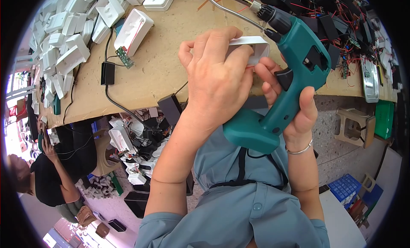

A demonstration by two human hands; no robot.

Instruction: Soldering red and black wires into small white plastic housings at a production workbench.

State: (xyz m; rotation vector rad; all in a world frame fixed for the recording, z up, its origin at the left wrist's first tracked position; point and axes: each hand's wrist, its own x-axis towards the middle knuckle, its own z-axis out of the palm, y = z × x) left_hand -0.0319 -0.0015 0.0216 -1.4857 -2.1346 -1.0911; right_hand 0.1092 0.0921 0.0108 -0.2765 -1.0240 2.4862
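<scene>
My left hand (218, 73) is closed around a white plastic case (261, 49), whose open side faces right. A short bit of red wire shows by its fingertips. My right hand (301, 115) curls around the handle of a green power drill (294, 77), its thumb on the right and fingers on the left near the black trigger. The drill's black chuck (275, 19) points to the far left, past the case. A bent metal rod (235, 12) runs beside the chuck. The palm of my right hand is mostly hidden behind the drill.
White cases (64, 34) pile up at the far left; one open case (133, 32) has a green circuit board (124, 57) beside it. Black parts with red wires (329, 26) heap at the far right. A bin of scrap (136, 141) stands below the table edge. Another person (55, 175) works at left.
</scene>
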